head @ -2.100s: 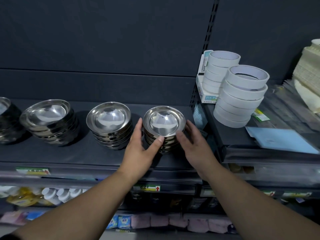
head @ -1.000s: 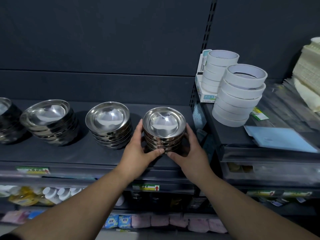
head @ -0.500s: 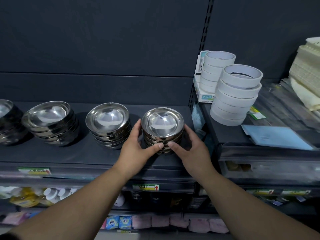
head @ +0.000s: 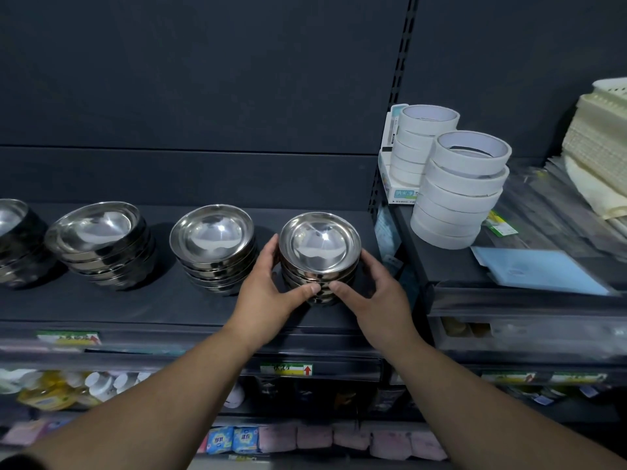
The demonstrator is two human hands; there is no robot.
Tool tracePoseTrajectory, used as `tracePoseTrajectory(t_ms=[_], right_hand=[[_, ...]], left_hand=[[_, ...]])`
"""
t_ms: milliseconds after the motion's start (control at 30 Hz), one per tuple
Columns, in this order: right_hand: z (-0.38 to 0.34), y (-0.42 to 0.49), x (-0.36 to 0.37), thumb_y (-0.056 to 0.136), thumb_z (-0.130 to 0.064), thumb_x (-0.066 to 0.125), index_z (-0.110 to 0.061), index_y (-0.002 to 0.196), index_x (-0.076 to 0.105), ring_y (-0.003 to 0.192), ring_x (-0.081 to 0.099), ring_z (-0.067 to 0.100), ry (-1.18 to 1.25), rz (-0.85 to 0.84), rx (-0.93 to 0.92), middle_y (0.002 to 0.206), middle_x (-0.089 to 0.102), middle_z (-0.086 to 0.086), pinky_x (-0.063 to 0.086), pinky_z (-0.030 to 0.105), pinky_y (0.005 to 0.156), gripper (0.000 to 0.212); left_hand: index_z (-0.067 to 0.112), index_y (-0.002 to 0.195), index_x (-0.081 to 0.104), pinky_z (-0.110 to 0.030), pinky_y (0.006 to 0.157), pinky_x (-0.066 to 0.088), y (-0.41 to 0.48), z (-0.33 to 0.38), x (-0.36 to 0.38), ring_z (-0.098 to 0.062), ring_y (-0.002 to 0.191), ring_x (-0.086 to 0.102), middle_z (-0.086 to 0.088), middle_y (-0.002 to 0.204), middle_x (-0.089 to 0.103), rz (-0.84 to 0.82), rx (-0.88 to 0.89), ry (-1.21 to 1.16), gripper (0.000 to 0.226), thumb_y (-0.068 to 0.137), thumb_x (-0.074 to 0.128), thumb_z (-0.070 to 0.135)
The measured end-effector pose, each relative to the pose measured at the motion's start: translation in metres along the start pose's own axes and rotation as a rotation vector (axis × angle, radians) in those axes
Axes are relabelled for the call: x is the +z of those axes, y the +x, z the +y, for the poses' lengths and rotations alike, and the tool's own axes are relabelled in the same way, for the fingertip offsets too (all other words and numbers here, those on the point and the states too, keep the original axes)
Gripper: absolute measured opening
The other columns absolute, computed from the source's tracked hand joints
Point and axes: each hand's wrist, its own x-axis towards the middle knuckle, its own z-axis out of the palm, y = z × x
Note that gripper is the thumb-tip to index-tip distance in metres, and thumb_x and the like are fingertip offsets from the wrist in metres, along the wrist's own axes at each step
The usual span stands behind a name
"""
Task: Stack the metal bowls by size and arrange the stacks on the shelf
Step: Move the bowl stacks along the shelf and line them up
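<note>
My left hand (head: 268,293) and right hand (head: 373,296) cupped the smallest bowl stack (head: 319,252) between them, fingers curled round its sides and thumbs nearly meeting in front. I meant to square it on the shelf (head: 135,303), clear of the next stack (head: 213,245) just beyond my left knuckles.

Dark matte grey back panel (head: 203,79) spans the unit behind a dark flat metal shelf (head: 135,300). Perforated black metal upright (head: 401,62) divides two bays. Right bay's black shelf board (head: 441,266) sits slightly higher. Clear plastic price rail (head: 152,347) fronts the edge. Lighting dim.
</note>
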Motion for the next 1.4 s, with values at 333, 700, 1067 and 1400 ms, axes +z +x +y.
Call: tracePoseTrajectory(t_ms=[333, 700, 1067, 1400], right_hand=[[-0.006, 0.002, -0.001, 0.080, -0.026, 0.079, -0.033, 0.141, 0.044, 0.110, 0.044, -0.027, -0.007, 0.018, -0.032, 0.128, 0.050, -0.028, 0.032, -0.008, 0.086, 0.070], [-0.007, 0.000, -0.003, 0.080, -0.030, 0.078, -0.028, 0.148, 0.038, 0.126, 0.038, -0.010, -0.044, -0.001, -0.021, 0.138, 0.045, -0.020, 0.029, -0.008, 0.089, 0.079], [0.017, -0.043, 0.018, 0.072, -0.036, 0.082, -0.026, 0.077, 0.059, 0.081, 0.058, -0.003, -0.282, 0.097, -0.004, 0.084, 0.062, -0.010, 0.042, 0.008, 0.068, 0.025], [-0.024, -0.038, 0.092, 0.088, -0.039, 0.067, -0.030, 0.131, 0.057, 0.112, 0.057, -0.004, -0.137, -0.248, 0.059, 0.118, 0.062, -0.011, 0.046, 0.017, 0.095, 0.045]], left_hand=[[0.033, 0.151, 0.019, -0.022, 0.110, 0.031, -0.001, 0.004, -0.001, 0.004, 0.133, 0.036, 0.019, 0.142, 0.041, -0.002, 0.004, -0.017, 0.098, 0.074, 0.080, 0.035], [0.032, 0.151, 0.018, -0.028, 0.114, 0.029, -0.001, 0.005, 0.000, 0.001, 0.135, 0.034, 0.017, 0.145, 0.038, -0.002, 0.002, 0.000, 0.100, 0.073, 0.080, 0.038], [0.023, 0.139, 0.043, -0.025, 0.106, 0.038, -0.061, -0.033, -0.015, -0.006, 0.124, 0.049, 0.009, 0.136, 0.050, 0.160, -0.076, 0.249, 0.071, 0.078, 0.076, 0.035], [0.021, 0.140, 0.039, -0.025, 0.099, 0.034, -0.043, -0.020, -0.098, -0.014, 0.120, 0.049, -0.001, 0.138, 0.050, 0.450, -0.163, -0.003, 0.047, 0.096, 0.049, 0.037]])
